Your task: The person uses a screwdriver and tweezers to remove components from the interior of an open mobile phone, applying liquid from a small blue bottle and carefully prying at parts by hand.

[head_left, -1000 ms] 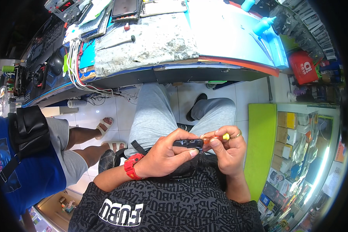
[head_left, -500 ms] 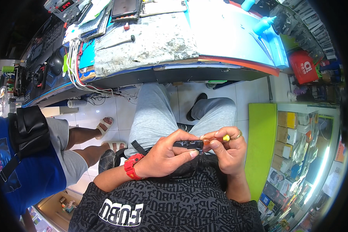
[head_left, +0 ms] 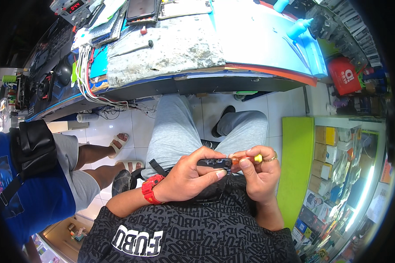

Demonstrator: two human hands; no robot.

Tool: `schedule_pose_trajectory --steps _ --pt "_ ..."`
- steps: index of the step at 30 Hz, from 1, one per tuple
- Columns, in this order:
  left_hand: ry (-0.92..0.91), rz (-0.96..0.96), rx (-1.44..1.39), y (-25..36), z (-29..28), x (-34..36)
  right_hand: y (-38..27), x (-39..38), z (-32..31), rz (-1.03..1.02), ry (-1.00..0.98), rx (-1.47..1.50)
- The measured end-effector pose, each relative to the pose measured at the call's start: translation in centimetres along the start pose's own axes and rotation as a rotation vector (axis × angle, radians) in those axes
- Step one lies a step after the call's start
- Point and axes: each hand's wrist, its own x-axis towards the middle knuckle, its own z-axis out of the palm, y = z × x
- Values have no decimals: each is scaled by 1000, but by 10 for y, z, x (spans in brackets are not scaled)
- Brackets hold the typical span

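My left hand (head_left: pixel 191 172), with a red watch on its wrist, is closed around a slim black phone (head_left: pixel 215 163) whose opened inner parts face up. Thumb and fingers clamp it along its two long edges. At the phone's right end my right hand (head_left: pixel 260 173) pinches a small screwdriver (head_left: pixel 248 159) with an orange-red handle and a yellow end. The yellow end points right, while the tip by the phone is hidden between the fingers. Both hands are close together above my lap, away from the bench.
Ahead stands a workbench with a stained grey mat (head_left: pixel 171 52), a blue bottle (head_left: pixel 297 29), tweezers (head_left: pixel 297 55) and white cables (head_left: pixel 84 79) hanging off its edge. A person in blue (head_left: pixel 35 188) stands close at left. A glass display case (head_left: pixel 333 175) is at right.
The screwdriver's yellow end has shifted very slightly right, and my right fingers have moved a little with it. My left hand keeps its hold on the phone.
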Motion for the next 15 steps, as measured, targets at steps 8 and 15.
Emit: schedule_pose_trajectory --steps 8,15 --pt "16 8 10 3 3 1 -2 5 -3 -34 -47 -95" --pt "-26 -10 64 3 -2 0 1 7 -8 -80 -114 -78"
